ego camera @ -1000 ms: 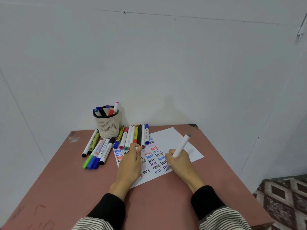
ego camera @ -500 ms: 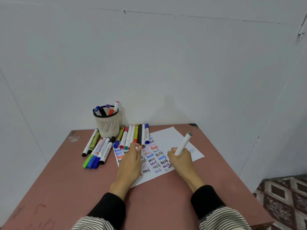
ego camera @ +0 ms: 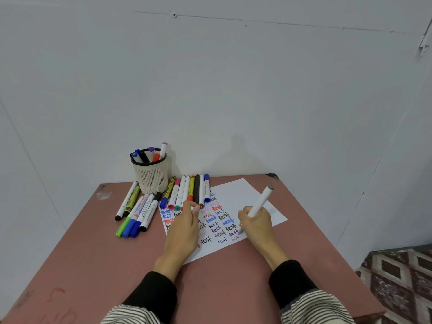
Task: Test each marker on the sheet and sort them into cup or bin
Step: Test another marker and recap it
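Head view: one frame, looking down at a reddish table (ego camera: 93, 265) against a pale wall.
Right hand (ego camera: 256, 224): right of centre, fingers curled round a white marker (ego camera: 259, 202), tip down on the sheet.
Left hand (ego camera: 184, 228): centre of frame, lying on the sheet, fingertips pinching a small white piece, probably the marker's cap; too small to be sure.
Sheet (ego camera: 236, 192): white paper, centre right, rows of "test" in many colours; a faint grey "tes" sits at the marker tip.
Cup (ego camera: 150, 176): pale mesh holder, upper left of the table, several markers standing in it.
Untested row (ego camera: 187, 190): capped markers side by side just beyond the sheet's upper left edge.
Second group (ego camera: 136, 209): more markers fanned out to the left, below the cup.
Bin: not in view.
Handling, judged: marker is light, rigid, smooth plastic; best held low on the barrel near the tip for writing, mid-barrel for carrying.
Step, judged: test word unfinished; the pale ink suggests a weak marker.
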{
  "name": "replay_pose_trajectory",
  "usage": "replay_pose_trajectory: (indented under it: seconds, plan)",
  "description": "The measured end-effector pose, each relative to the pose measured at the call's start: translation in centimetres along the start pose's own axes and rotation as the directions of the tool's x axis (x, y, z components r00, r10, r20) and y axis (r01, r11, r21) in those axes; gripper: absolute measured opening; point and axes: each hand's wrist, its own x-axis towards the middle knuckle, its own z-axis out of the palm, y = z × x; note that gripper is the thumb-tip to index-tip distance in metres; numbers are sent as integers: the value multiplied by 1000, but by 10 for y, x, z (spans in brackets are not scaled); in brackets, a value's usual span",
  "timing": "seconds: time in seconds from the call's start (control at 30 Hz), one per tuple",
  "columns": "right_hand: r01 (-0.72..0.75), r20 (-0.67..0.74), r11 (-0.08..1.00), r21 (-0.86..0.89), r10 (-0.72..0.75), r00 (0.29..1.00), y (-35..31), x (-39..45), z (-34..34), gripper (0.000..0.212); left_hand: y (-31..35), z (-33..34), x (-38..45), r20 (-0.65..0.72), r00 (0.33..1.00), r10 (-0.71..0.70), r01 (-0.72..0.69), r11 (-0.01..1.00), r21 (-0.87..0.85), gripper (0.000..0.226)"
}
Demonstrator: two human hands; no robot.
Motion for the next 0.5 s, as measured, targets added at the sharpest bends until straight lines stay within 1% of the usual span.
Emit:
replay_pose_trajectory:
  seconds: [0.27, 0.5]
  plan:
    - [-28, 12, 999, -17, 28, 1000, 1, 1, 0, 45, 3, -2, -2, 7, 1000, 4, -4, 1000, -2, 24]
    - [-29, 9, 999, 21, 29, 1000, 2, 1, 1, 43, 2, -2, -1, 7, 1000, 4, -4, 1000, -3, 23]
